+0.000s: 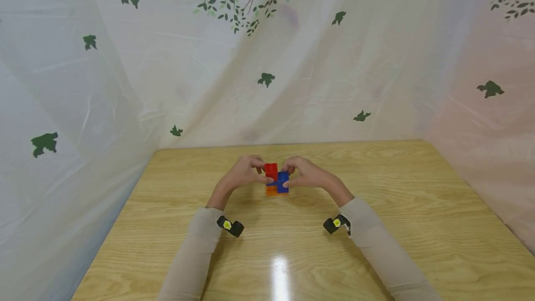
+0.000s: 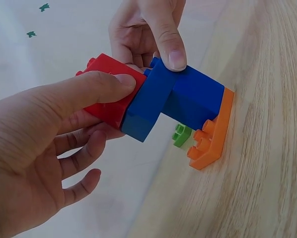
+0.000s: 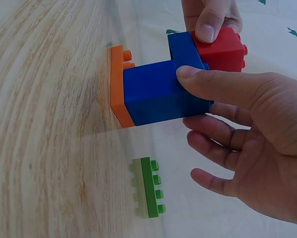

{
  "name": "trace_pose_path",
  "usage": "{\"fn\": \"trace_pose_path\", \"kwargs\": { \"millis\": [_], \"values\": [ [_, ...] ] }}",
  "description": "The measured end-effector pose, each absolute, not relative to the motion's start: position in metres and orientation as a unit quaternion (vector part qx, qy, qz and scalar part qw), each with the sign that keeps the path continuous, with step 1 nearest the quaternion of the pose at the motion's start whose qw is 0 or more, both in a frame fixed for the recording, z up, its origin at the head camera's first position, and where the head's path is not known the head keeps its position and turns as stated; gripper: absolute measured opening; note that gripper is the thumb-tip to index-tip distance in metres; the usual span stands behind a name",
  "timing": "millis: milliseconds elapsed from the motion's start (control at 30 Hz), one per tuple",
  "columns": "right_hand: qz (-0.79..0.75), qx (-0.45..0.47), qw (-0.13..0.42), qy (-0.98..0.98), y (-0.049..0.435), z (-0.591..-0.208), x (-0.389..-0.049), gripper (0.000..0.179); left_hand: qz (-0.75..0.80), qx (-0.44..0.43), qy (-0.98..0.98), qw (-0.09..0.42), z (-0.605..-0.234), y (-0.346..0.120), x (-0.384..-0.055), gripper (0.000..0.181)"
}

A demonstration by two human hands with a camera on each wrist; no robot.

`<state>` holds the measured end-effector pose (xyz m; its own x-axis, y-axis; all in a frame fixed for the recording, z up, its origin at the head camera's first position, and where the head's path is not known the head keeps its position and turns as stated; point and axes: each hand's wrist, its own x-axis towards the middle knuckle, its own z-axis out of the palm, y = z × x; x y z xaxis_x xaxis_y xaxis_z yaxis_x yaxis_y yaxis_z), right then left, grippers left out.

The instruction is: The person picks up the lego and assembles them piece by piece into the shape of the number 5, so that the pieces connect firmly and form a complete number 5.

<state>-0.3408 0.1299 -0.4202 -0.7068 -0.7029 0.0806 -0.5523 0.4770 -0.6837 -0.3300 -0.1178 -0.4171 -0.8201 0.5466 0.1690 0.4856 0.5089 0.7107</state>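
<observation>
Toy building bricks form one stack. At its base is a flat orange brick [image 2: 211, 148] with bare studs at one end. A tall blue brick [image 3: 151, 94] stands on the orange one, and a thinner blue brick [image 2: 147, 106] lies across its top, jutting out to the left. On that jutting end sits a red brick [image 1: 271, 169]. My left hand [image 1: 244, 171] pinches the red brick between thumb and fingers. With thumb and fingers, my right hand [image 1: 307, 172] grips the thinner blue brick at the stack's right end.
A thin green brick [image 3: 150, 187] with a row of studs lies on the wooden table [image 1: 284, 231], apart from the stack. Behind the table hangs a pale curtain [image 1: 309, 101] printed with leaves and birds. Black wrist devices sit by both sleeves.
</observation>
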Motion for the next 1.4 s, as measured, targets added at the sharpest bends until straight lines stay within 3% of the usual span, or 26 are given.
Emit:
{"fn": "trace_pose_path", "kwargs": {
  "millis": [600, 1400],
  "values": [
    [-0.363, -0.356, 0.113, 0.854, 0.13, -0.4231, -0.3426, 0.024, 0.442, 0.277, 0.851, 0.064, -0.4245, -0.1211, -0.3339, 0.02],
    [-0.359, -0.358, 0.109, 0.855, 0.1303, -0.4239, -0.3434, 0.026, 0.4, 0.294, 0.867, 0.042, -0.4237, -0.1207, -0.3335, 0.014]
  ]
}}
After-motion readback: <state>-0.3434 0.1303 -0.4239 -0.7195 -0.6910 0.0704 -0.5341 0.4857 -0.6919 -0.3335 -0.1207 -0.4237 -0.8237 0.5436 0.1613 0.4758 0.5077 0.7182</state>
